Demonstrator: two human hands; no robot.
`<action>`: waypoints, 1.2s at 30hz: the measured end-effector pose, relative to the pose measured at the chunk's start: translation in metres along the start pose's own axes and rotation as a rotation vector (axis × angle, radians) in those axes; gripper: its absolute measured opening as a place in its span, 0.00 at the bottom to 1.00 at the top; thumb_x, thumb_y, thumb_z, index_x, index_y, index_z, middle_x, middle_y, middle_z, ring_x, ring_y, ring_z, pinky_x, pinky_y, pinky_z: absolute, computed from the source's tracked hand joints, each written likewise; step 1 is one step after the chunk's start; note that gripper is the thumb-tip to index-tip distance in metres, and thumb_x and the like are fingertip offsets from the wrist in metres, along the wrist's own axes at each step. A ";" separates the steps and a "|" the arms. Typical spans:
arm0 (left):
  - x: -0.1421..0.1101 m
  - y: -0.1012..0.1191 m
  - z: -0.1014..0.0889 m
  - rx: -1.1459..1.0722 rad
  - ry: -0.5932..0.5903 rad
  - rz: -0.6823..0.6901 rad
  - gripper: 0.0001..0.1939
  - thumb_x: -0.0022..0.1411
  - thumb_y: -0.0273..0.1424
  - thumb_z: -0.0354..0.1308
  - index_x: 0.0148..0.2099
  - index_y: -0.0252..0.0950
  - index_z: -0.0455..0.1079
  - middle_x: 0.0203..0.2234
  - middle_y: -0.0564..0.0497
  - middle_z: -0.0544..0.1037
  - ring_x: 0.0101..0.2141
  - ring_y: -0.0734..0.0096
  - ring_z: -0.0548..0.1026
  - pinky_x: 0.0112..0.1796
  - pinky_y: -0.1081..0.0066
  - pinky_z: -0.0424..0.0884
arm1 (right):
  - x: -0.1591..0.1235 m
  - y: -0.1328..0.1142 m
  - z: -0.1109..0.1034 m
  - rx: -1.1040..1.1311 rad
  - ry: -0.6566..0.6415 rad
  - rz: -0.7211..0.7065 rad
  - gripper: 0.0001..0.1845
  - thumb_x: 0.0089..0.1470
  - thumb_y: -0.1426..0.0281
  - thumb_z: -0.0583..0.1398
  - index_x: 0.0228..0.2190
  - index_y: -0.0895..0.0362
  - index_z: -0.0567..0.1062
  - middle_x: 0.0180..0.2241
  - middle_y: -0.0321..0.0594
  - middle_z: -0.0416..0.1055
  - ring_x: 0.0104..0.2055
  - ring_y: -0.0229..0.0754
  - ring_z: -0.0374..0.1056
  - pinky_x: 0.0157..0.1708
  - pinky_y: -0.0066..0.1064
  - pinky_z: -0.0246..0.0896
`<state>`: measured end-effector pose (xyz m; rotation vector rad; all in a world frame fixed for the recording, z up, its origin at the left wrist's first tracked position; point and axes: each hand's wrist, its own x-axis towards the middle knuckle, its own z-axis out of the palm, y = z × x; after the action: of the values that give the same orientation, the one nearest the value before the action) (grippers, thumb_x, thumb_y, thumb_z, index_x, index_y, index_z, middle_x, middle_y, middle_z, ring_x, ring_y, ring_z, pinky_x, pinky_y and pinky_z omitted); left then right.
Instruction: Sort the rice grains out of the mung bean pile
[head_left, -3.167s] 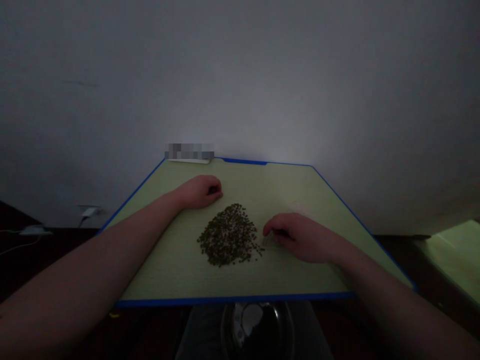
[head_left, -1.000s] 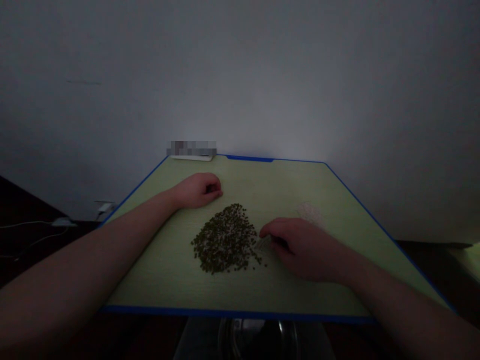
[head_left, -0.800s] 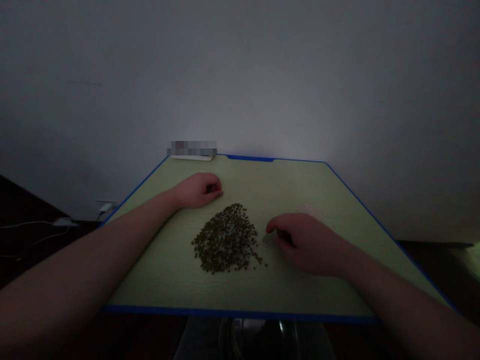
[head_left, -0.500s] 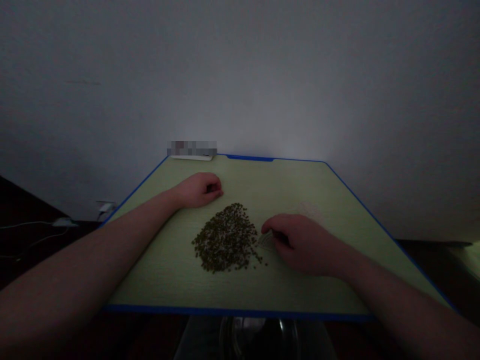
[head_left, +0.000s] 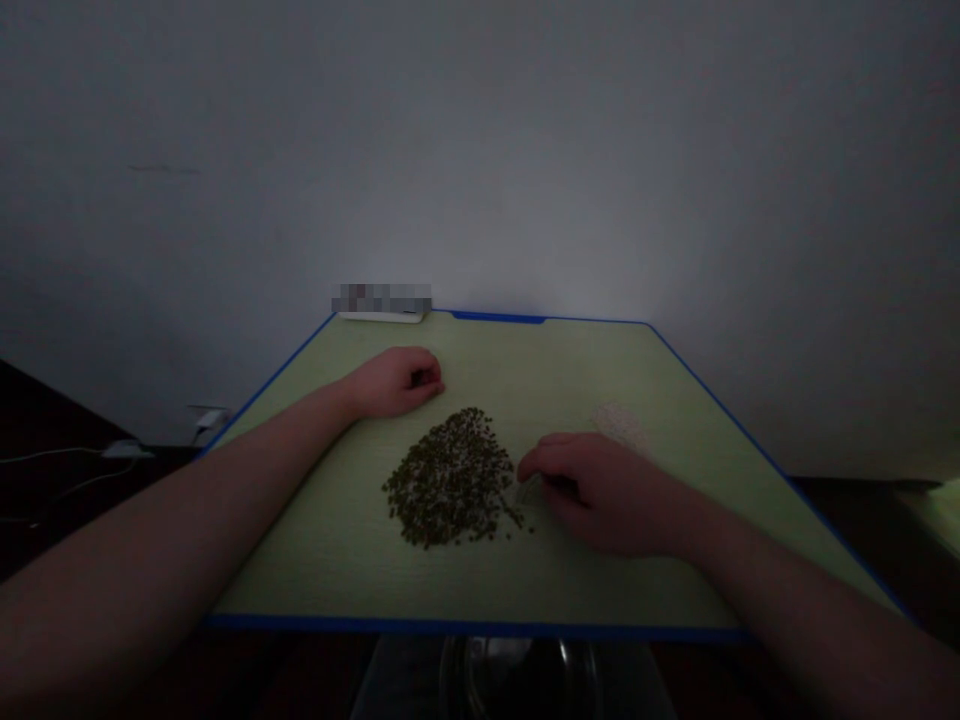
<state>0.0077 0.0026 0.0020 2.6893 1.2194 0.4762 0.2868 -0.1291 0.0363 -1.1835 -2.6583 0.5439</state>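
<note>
At nine o'clock from the right hand (head_left: 600, 492), just beside its fingertips, lies the dark bean pile (head_left: 450, 485), narrowing towards twelve and lacking a clear long axis. That hand is nearer, its fingers curled with a small gap; whether it grips the faint, pale thing below is unclear. The left hand (head_left: 394, 382) rests loosely curled at the pile's eleven; its hold cannot be told. Pale grains (head_left: 621, 422) lie at the right fingertips' two, away from the gap between fingertips and beans.
</note>
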 end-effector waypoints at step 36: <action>0.001 0.001 0.000 0.014 0.000 0.005 0.13 0.58 0.39 0.52 0.32 0.34 0.68 0.22 0.52 0.69 0.24 0.75 0.64 0.27 0.73 0.58 | -0.003 0.001 -0.004 0.034 -0.038 -0.035 0.19 0.43 0.81 0.54 0.36 0.58 0.77 0.33 0.40 0.76 0.34 0.40 0.68 0.35 0.30 0.59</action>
<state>0.0089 0.0024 0.0021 2.7049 1.2201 0.4699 0.2907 -0.1290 0.0395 -1.1257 -2.6849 0.6083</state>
